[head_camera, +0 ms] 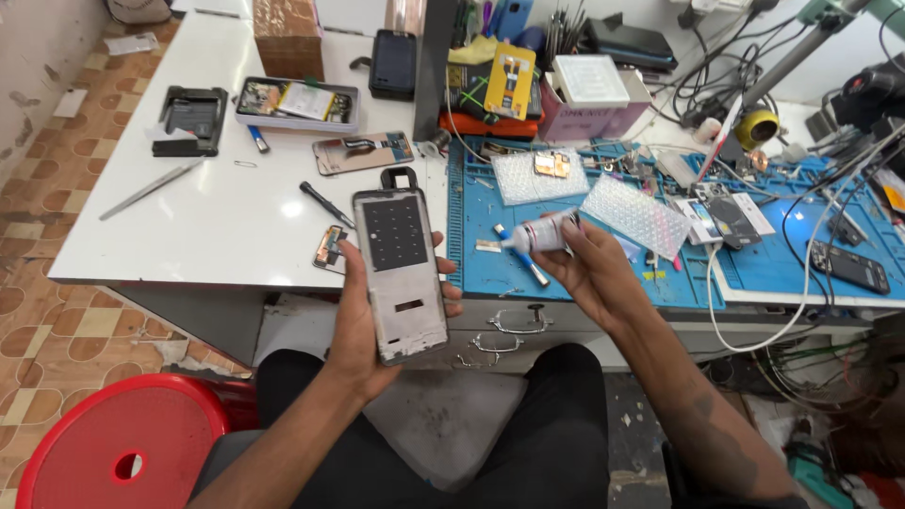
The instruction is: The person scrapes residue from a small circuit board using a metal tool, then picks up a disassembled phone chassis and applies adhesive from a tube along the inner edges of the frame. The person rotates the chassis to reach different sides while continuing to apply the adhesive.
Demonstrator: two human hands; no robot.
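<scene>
The left hand [363, 325] is gripping a grey rectangular metal phone frame [401, 273] upright by its edges. Just beside it, the right hand [589, 273] is clasping a small white adhesive tube [542, 233], nozzle pointing toward the frame, above the white bench [217, 226] edge.

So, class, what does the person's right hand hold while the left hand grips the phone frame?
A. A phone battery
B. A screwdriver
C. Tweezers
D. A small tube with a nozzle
D: the right hand pinches a small white tube, nozzle pointing toward the phone frame in the left hand.
</scene>
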